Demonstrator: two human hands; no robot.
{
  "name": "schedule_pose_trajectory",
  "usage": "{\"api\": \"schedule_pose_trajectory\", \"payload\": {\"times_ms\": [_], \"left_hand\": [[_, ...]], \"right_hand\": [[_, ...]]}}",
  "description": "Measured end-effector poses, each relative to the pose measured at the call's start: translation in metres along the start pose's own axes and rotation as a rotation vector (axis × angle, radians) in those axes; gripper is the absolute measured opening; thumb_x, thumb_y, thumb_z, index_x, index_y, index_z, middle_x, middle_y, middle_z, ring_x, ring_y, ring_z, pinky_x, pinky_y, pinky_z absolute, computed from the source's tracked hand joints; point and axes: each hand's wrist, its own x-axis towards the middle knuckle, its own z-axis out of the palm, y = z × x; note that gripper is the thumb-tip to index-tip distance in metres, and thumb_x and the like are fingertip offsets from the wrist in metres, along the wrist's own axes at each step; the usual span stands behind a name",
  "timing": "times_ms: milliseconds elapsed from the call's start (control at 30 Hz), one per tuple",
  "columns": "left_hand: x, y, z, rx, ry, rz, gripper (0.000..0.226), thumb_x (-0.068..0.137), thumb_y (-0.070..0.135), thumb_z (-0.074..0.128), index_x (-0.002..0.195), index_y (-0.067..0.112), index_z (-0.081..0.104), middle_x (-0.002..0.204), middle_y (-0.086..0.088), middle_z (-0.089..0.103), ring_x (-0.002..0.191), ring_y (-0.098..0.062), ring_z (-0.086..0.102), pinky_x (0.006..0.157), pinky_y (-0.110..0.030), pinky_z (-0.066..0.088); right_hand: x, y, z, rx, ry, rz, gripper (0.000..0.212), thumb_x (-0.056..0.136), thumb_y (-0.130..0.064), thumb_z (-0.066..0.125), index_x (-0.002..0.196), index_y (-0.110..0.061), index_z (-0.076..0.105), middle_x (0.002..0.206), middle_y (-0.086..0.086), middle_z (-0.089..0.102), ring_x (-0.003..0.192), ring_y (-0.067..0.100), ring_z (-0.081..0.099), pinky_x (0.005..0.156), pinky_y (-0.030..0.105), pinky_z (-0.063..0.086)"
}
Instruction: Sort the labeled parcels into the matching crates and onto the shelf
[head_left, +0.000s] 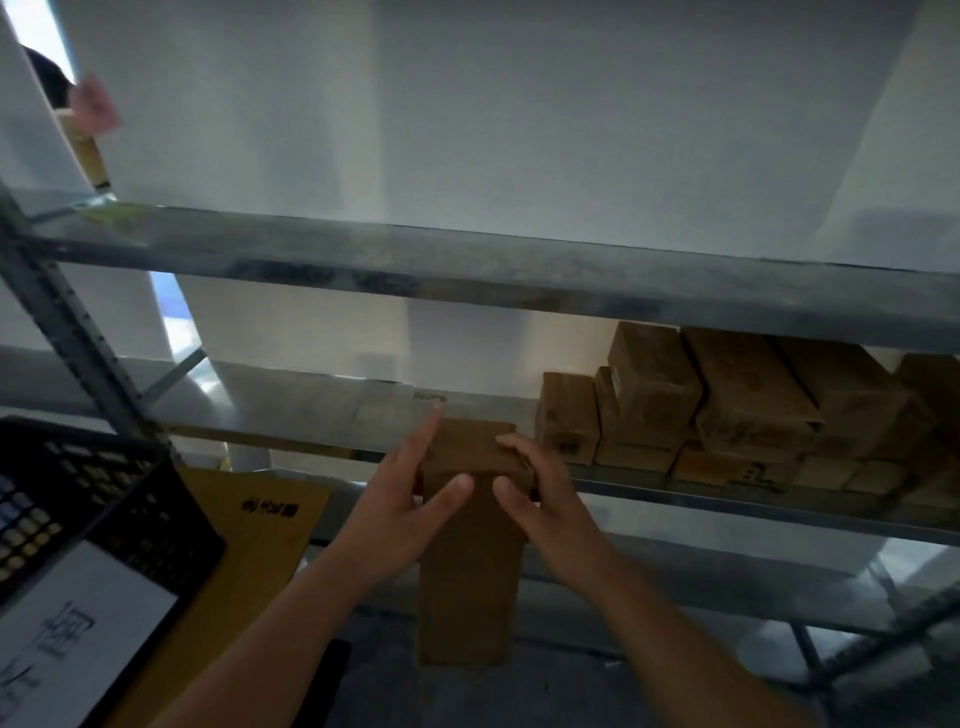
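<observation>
— Holding the tall cardboard parcel (470, 561) up at the front edge of the metal shelf (675, 491), are they?

— Yes, both hands on it. The left hand (410, 499) lies against the parcel's left side with its fingers straight, index pointing toward 12 o'clock, thumb pressed flat on the front face. The right hand (540, 493) curls its fingers over the parcel's upper right corner, thumb on the front, so that one actually grips the box.

— What is the parcel like?

— A narrow, upright brown carton, plain matte cardboard, long in the vertical. Its top sits level with the shelf's edge, at the centre of the view; the rest hangs below the shelf line.

— And around it?

— At 3 o'clock, a stack of brown cardboard boxes (727, 410) on the same shelf, blocky, some tilted, with faint printing too blurred to read. Above, at 12 o'clock, a dull grey steel shelf board (519, 270), and at 9 o'clock a perforated upright post (67, 322). At 8 o'clock, a black lattice plastic crate (119, 499) bearing a white paper label (78, 639), and just beside it a yellow padded envelope (249, 545) with dark print.
</observation>
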Motion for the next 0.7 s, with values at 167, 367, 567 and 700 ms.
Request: {"api": "schedule_pose_trajectory", "payload": {"times_ms": [167, 367, 567, 700], "left_hand": [[-0.026, -0.005, -0.014, 0.156, 0.063, -0.086, 0.068, 0.072, 0.094, 0.037, 0.129, 0.057, 0.046, 0.127, 0.003, 0.038, 0.102, -0.009, 0.053, 0.067, -0.008, 0.053], [-0.043, -0.006, -0.021, 0.197, 0.088, 0.036, 0.033, 0.088, 0.053, 0.061, 0.119, 0.055, 0.048, 0.122, 0.026, 0.046, 0.104, 0.000, 0.055, 0.073, -0.013, 0.053], [-0.055, -0.001, -0.022, 0.258, 0.161, 0.139, 0.040, 0.083, 0.049, 0.067, 0.119, 0.050, 0.051, 0.127, 0.023, 0.046, 0.113, 0.010, 0.046, 0.081, -0.004, 0.046], [-0.056, 0.008, -0.024, 0.265, 0.210, 0.153, 0.049, 0.079, 0.038, 0.078, 0.119, 0.046, 0.052, 0.132, 0.009, 0.044, 0.114, 0.010, 0.042, 0.081, -0.002, 0.044]], "right_hand": [[-0.014, -0.018, 0.023, 0.000, 0.019, 0.010, 0.049, 0.091, -0.086, 0.034, 0.122, -0.049, 0.049, 0.126, -0.008, 0.056, 0.097, 0.000, 0.063, 0.068, 0.015, 0.053], [-0.028, -0.025, 0.035, -0.010, -0.058, 0.044, 0.059, 0.096, -0.066, 0.053, 0.148, -0.064, 0.028, 0.156, -0.018, 0.036, 0.130, 0.005, 0.050, 0.099, 0.026, 0.054], [-0.033, -0.027, 0.036, -0.054, -0.076, -0.047, 0.071, 0.096, -0.061, 0.057, 0.157, -0.059, 0.022, 0.168, -0.015, 0.024, 0.143, 0.006, 0.039, 0.112, 0.032, 0.049], [-0.029, -0.032, 0.032, -0.040, -0.036, -0.094, 0.077, 0.095, -0.050, 0.071, 0.148, -0.072, 0.021, 0.161, -0.020, 0.027, 0.140, 0.004, 0.041, 0.103, 0.032, 0.056]]}}
